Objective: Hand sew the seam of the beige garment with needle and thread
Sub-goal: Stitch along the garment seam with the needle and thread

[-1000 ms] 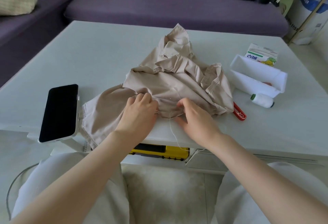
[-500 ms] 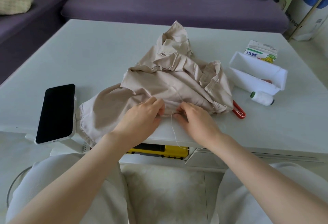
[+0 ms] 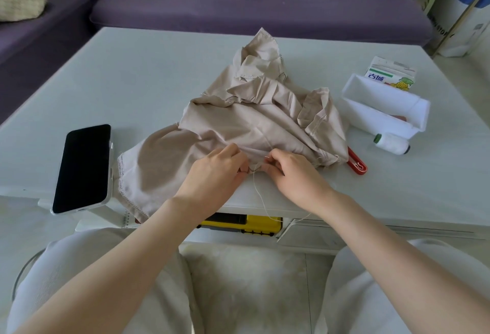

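Seen from above, a person sits at a pale table [image 3: 138, 87] with both bare forearms reaching forward. A crumpled beige garment [image 3: 252, 121] lies in the middle of the table, its near edge hanging over the front. The left hand [image 3: 214, 172] rests on the garment's near part, its fingers [image 3: 233, 151] curled and pinching a raised fold of cloth. The right hand [image 3: 291, 174] is just beside it, almost touching, its fingers [image 3: 275, 154] curled and pinching the same fold. A thin glint shows at those fingertips; it is too small to tell whether it is the needle. A pale thread [image 3: 256, 193] hangs down from between the hands and loops past the table's front edge.

A black phone [image 3: 82, 168] lies face up to the left, near the garment. To the right are a red plastic tool [image 3: 358, 166] partly under the cloth, a white thread spool [image 3: 392, 144] on its side, an open white box [image 3: 384, 113] and a small printed carton [image 3: 389, 74] behind it. A purple sofa [image 3: 238, 2] stands beyond the table.
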A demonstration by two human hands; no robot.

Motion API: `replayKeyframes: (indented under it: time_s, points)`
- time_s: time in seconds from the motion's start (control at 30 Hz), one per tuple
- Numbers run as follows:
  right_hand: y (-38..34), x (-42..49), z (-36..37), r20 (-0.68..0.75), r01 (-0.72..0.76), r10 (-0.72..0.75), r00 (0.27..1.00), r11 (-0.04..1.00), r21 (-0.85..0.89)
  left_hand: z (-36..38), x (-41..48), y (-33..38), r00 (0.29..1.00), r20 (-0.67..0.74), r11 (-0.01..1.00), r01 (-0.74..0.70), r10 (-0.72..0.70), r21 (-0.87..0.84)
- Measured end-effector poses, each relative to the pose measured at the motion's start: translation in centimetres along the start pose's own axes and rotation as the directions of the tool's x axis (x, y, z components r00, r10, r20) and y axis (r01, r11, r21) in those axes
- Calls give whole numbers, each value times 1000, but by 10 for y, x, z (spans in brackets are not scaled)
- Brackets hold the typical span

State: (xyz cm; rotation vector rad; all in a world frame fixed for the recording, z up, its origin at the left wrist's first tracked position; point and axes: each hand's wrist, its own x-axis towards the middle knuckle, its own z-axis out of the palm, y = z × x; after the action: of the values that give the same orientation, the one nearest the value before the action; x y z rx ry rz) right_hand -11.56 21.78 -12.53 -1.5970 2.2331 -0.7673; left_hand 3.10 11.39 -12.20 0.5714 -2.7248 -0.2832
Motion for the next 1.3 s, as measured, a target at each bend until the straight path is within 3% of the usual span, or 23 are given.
replayKeyframes:
  time_s: [0.17,0.6,0.8,1.0,1.3]
  points:
    - [2,0,-2,6,-27,27,1000,999,24,2,-1,1,999,-43,1000,-9,10,7]
    - [5,-2,-2,18,-70,70,997,997,-14,7,-2,-1,996,-33,996,-84,84,-6]
    - [4,-1,-2,-11,-95,95,995,995,19,6,-3,-1,998,20,998,-53,54,-39]
    - [5,1,-5,-33,-88,89,995,995,47,7,0,-3,997,14,997,-81,81,17]
    - [6,0,-6,27,-98,97,995,993,58,0,1,5,996,47,996,76,-74,-52]
